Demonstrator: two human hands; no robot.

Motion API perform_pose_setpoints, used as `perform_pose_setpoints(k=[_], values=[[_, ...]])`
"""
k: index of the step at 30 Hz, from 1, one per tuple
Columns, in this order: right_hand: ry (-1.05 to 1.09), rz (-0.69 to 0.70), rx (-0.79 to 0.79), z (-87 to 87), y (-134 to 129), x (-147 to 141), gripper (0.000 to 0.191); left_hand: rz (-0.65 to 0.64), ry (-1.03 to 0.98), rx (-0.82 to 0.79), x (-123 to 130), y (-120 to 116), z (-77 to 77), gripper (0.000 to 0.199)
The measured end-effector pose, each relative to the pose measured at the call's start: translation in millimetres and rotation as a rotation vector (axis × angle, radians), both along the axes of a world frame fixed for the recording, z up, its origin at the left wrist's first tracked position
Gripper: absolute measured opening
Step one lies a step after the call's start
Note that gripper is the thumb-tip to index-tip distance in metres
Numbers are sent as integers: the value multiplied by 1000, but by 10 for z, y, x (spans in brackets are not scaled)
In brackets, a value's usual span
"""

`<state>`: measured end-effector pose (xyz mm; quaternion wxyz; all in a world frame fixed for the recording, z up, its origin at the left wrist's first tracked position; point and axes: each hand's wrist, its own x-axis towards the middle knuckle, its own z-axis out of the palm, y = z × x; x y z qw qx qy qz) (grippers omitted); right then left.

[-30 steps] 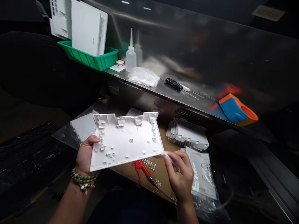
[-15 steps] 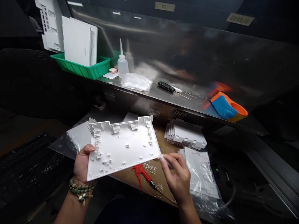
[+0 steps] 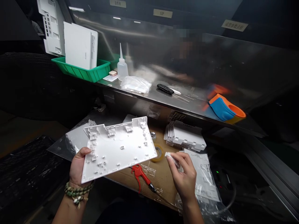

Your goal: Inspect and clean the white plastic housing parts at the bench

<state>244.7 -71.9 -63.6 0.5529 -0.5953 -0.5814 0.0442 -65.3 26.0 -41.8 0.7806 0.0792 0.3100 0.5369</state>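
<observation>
My left hand (image 3: 78, 165) grips a white plastic housing panel (image 3: 123, 155) by its left edge, thumb over the inner face. The panel is tilted, with its clips and small posts turned towards me. To the right of the panel and apart from it, my right hand (image 3: 183, 171) pinches a small wad of white cloth or tissue (image 3: 172, 158); its exact kind is hard to make out. Below the panel, a red air blow gun (image 3: 141, 174) lies on the cardboard (image 3: 163, 189). A roll of yellowish tape (image 3: 158, 154) shows partly behind the panel's right corner.
White panels stand stacked (image 3: 185, 135) at the right, with more in a clear plastic bag (image 3: 205, 177) in front. The metal shelf (image 3: 149, 98) carries a green bin (image 3: 81, 73), a dropper bottle (image 3: 122, 70), plastic bags (image 3: 135, 84), black-handled tool (image 3: 165, 89) and blue-orange holder (image 3: 226, 109).
My right hand has drawn away from the panel's lower right corner with the white wad. The panel in my left hand has shifted slightly left, uncovering the tape roll.
</observation>
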Motion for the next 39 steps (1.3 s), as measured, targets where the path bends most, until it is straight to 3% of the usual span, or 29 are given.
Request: perform_pose_setpoints(k=[5,8,11,15,19,23,28,33,39], values=[[-80,117,-16,-16,62,-79,23,-51,-89,55,-20,20,13,81],[-68,31,-33,-18,165,17,15,-143,-186,219,-82,41,-53,81],[-3,-36,15,120,275,94,12,-219,-290,344,-149,36,-146,79],[40,-48,135,387,456,-1,11,-184,-268,241,-167,-53,-219,57],[84,-44,182,485,617,-142,12,-169,-74,231,-133,-152,-234,32],[94,-59,181,431,644,-170,11,-231,-18,303,-69,-192,-193,30],[75,-48,166,356,626,-131,11,-326,-76,315,45,-209,-104,44],[73,-97,165,236,615,-72,11,-328,-82,221,122,-211,-103,61],[21,-137,112,-99,618,59,14,-236,-53,26,205,-234,-200,80]])
